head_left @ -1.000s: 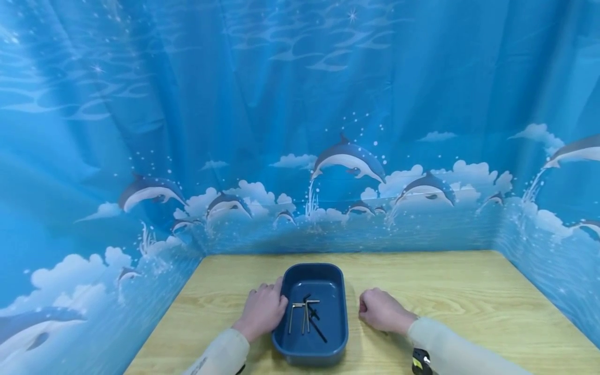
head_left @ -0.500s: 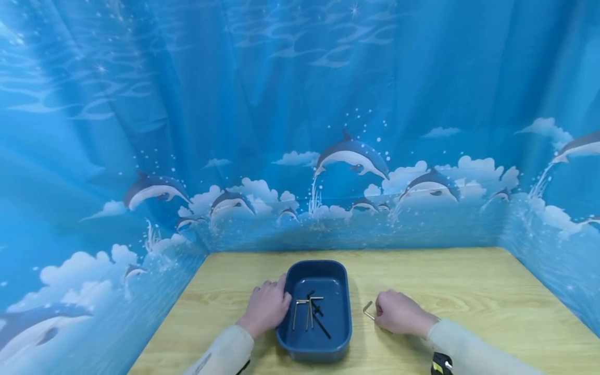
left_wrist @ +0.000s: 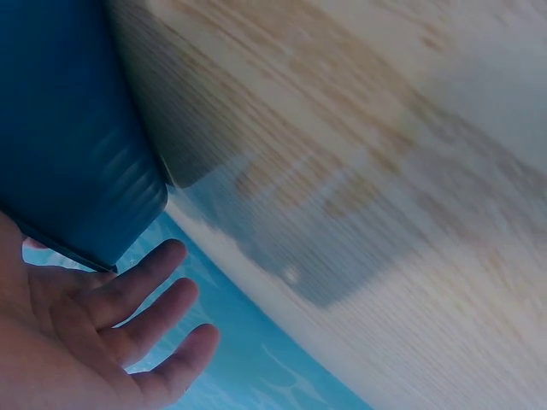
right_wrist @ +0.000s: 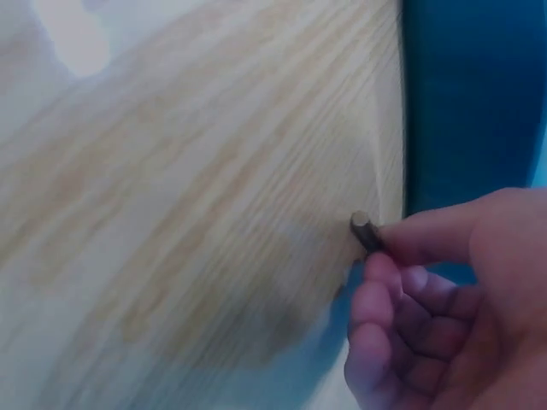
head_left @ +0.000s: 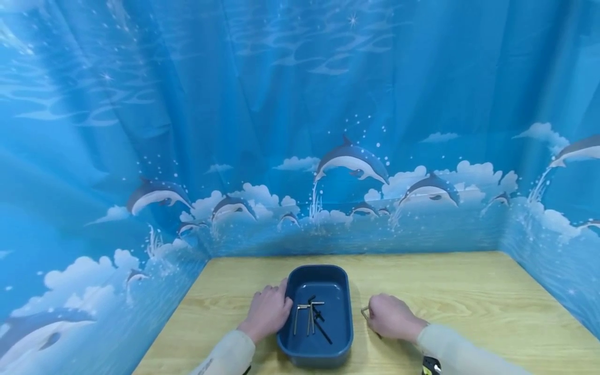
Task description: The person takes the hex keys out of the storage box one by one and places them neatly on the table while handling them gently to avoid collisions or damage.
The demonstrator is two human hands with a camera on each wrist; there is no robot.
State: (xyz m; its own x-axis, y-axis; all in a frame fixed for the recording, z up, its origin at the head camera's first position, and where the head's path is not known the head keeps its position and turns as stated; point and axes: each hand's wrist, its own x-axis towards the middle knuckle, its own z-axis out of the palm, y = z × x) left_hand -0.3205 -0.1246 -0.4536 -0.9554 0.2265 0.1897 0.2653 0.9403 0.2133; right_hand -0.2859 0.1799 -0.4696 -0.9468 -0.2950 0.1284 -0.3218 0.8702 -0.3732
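Note:
A blue rectangular bin (head_left: 344, 333) stands on the table, with several brass-coloured and black hex keys lying loose inside, such as a black hex key (head_left: 322, 331). At its left rim my left hand (head_left: 267, 312) holds on with thumb and index finger. The left wrist view shows the other three fingers (left_wrist: 154, 295) spread loosely outside the bin's wall. To the right of the bin, my right hand (head_left: 391, 316) pinches a brass-coloured hex key (head_left: 364, 312) between thumb and fingers, low over the table. One end of that key (right_wrist: 361, 224) sticks out in the right wrist view; the grip hides its middle.
The light wood-grain table (head_left: 445, 291) runs back to a blue curtain (head_left: 281, 104) printed with dolphins, which also encloses the left and right sides. Bare tabletop lies to the right of my right hand.
The hex key in my right hand, out of sight a second ago, came into view and has since turned a little. That hand has shifted slightly left since half a second ago. My left hand stays at the bin.

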